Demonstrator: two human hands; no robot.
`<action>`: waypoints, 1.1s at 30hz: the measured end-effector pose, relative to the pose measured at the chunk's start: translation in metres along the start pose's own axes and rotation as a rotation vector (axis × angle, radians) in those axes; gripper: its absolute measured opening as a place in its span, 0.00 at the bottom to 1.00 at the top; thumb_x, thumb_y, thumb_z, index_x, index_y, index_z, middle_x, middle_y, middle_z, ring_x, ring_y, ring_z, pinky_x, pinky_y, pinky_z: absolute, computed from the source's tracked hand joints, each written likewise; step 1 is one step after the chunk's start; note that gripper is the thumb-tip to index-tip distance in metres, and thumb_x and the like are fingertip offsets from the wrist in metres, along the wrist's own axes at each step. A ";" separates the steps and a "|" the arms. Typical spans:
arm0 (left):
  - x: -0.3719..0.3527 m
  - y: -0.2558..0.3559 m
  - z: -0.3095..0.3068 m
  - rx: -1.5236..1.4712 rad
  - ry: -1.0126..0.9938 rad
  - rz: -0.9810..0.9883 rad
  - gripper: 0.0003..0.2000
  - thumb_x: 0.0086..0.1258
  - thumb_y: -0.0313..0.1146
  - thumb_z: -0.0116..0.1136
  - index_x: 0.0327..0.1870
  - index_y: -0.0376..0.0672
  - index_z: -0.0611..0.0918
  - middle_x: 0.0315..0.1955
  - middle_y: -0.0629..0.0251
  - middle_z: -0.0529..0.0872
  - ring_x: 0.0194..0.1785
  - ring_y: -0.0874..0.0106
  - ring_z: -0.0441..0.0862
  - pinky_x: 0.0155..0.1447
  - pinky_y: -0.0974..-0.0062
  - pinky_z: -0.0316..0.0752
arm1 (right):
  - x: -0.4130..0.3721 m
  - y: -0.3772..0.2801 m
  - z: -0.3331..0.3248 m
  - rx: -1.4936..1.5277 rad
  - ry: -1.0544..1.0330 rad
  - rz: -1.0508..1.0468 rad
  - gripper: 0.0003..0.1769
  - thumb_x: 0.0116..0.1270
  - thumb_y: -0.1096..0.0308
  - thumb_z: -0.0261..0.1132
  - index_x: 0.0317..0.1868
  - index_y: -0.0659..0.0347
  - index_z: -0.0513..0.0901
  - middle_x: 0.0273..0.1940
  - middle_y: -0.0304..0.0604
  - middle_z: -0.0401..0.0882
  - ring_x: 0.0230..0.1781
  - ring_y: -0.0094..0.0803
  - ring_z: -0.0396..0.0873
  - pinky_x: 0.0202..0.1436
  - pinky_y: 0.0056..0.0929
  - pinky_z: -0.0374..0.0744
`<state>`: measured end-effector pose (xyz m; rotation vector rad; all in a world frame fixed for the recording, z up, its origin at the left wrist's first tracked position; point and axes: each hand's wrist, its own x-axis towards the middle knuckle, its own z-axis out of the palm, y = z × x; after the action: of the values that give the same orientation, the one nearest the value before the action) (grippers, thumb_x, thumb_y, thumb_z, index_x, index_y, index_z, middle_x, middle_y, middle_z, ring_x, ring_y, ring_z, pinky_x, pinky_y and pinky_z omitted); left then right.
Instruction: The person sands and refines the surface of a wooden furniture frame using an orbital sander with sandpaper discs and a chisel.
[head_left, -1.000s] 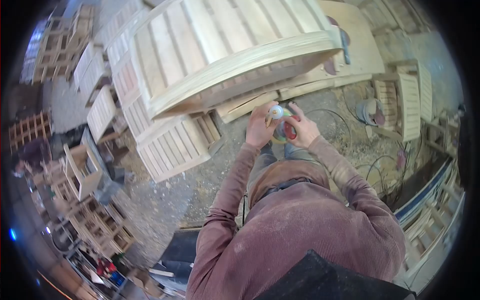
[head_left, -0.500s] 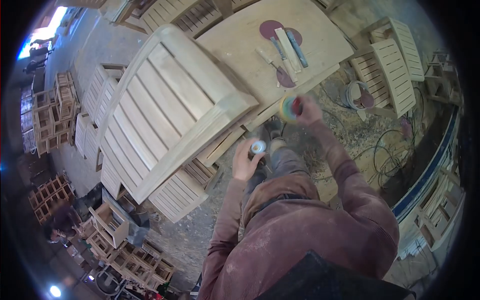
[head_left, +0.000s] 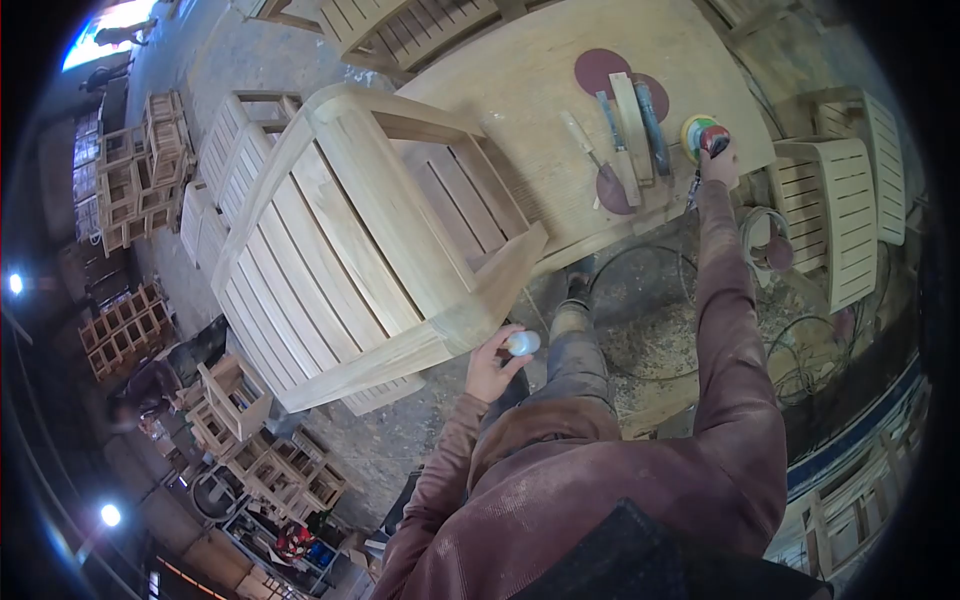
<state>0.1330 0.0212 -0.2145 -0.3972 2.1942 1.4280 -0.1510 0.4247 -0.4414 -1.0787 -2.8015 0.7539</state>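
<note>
My right hand [head_left: 718,168] is wrapped round a red air sander [head_left: 712,138] with a yellow-green round pad, at the right end of the wooden worktable [head_left: 540,110]. In my left hand [head_left: 488,368], held in front of my waist, is a small white bottle [head_left: 522,342]; its label cannot be read. Just beyond that hand is the corner of a slatted wooden chair [head_left: 330,250], tipped on the table. Left of the sander lie dark red sanding discs [head_left: 602,72], a pale wood strip [head_left: 630,125], a blue-grey stick [head_left: 653,130] and a thin pale-handled tool [head_left: 578,132].
A bucket [head_left: 765,240] with a sanding disc stands on the floor at the right, near slatted wooden pieces [head_left: 850,200]. Hoses [head_left: 800,340] curl over the dusty floor. Stacked wooden frames [head_left: 140,175] are at the left. Another person [head_left: 150,390] is at the lower left.
My right hand has carried the sander from beside the table's front edge to the tabletop's right end. The bottle in my left hand has turned. The chair now shows its open underside.
</note>
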 end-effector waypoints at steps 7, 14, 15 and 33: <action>0.044 0.057 0.035 0.041 0.004 0.283 0.22 0.57 0.28 0.64 0.55 0.44 0.75 0.52 0.60 0.75 0.48 0.66 0.78 0.42 0.75 0.76 | -0.164 -0.060 -0.083 0.373 -0.833 -0.327 0.33 0.46 0.79 0.61 0.59 0.60 0.70 0.54 0.45 0.72 0.57 0.35 0.70 0.58 0.30 0.70; 0.067 0.073 0.051 0.095 0.098 0.279 0.24 0.56 0.24 0.63 0.57 0.44 0.74 0.48 0.57 0.73 0.44 0.64 0.78 0.45 0.74 0.75 | -0.267 -0.076 -0.118 0.654 -1.006 -0.624 0.30 0.52 0.72 0.68 0.57 0.61 0.69 0.46 0.47 0.77 0.47 0.35 0.77 0.52 0.30 0.75; 0.066 0.080 0.049 0.123 0.168 0.248 0.24 0.56 0.24 0.62 0.57 0.42 0.73 0.48 0.58 0.73 0.45 0.64 0.77 0.46 0.73 0.75 | -0.264 -0.075 -0.109 0.649 -1.012 -0.622 0.30 0.52 0.72 0.68 0.57 0.61 0.69 0.46 0.47 0.77 0.47 0.35 0.77 0.52 0.30 0.75; 0.041 0.237 -0.037 -1.241 -0.313 0.675 0.08 0.64 0.30 0.56 0.28 0.35 0.78 0.25 0.63 0.80 0.30 0.71 0.74 0.33 0.79 0.71 | -0.184 -0.094 0.132 0.047 -0.657 -0.480 0.20 0.54 0.74 0.63 0.48 0.45 0.76 0.48 0.47 0.73 0.51 0.47 0.73 0.51 0.41 0.75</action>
<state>-0.0261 0.0858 -0.0427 0.2288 0.9572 2.8691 -0.0978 0.1903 -0.4908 -0.1101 -3.3136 1.2706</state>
